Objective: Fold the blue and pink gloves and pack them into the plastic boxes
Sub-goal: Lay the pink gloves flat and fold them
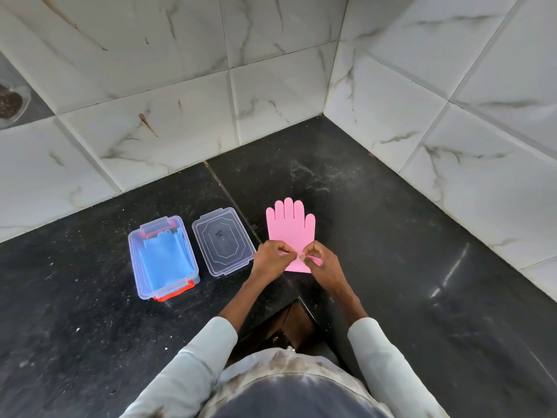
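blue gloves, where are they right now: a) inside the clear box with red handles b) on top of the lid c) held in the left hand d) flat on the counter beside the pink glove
a: the blue gloves lie inside the clear box, left of the lid.

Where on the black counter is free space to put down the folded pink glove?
Bare counter lies right of the pink glove, toward the tiled wall, and behind it toward the corner. Also left of the box with blue gloves. It is crowded between that box, the clear lid and both hands, left hand and right hand.
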